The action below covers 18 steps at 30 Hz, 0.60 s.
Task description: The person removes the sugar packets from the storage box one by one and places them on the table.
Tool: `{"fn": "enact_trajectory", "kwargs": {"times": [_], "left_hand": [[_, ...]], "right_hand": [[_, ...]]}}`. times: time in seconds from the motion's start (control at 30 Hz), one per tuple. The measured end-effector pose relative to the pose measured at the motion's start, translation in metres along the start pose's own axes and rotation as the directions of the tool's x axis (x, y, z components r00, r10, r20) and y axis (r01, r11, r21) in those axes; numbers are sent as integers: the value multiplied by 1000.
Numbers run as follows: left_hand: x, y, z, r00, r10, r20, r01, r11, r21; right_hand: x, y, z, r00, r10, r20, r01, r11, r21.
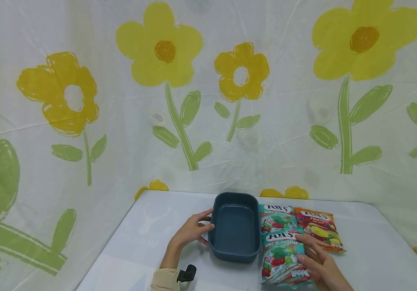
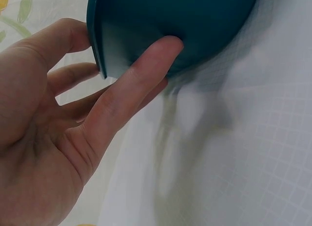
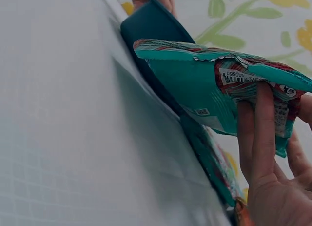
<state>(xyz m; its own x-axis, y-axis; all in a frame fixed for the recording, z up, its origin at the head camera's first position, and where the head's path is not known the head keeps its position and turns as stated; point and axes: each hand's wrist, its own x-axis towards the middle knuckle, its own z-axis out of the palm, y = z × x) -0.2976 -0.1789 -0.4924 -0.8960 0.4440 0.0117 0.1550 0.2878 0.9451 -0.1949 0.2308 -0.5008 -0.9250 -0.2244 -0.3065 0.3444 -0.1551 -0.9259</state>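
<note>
My right hand (image 1: 323, 266) grips a teal Fox's Mint Blossom candy bag (image 1: 281, 258) by its right side. In the right wrist view this bag (image 3: 187, 92) is raised above the table, with fingers pressed on its back near the barcode. Another Mint Blossom bag (image 1: 275, 216) lies just beyond it, partly covered by the held one. At the left wall of a deep, dark blue rectangular bin (image 1: 234, 226), my left hand (image 1: 190, 230) holds on. The left wrist view shows the thumb on the bin's outer wall (image 2: 209, 30) and other fingers at its rim.
A red and orange Fox's Fruits bag (image 1: 319, 228) lies to the right of the mint bags. All stand on a white table (image 1: 128, 250). A flower-printed curtain (image 1: 266, 161) rises behind the table's far edge.
</note>
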Motion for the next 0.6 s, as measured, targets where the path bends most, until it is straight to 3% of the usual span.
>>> {"fn": "enact_trajectory", "kwargs": {"times": [0.17, 0.6], "left_hand": [[0, 0, 1, 1000, -3, 0, 3, 1000, -6], [-1, 4, 0, 1000, -6, 12, 6, 1000, -23]], "right_hand": [[0, 4, -3, 997, 6, 79, -7, 1000, 12], [1, 7, -6, 994, 16, 110, -14, 1000, -17]]}}
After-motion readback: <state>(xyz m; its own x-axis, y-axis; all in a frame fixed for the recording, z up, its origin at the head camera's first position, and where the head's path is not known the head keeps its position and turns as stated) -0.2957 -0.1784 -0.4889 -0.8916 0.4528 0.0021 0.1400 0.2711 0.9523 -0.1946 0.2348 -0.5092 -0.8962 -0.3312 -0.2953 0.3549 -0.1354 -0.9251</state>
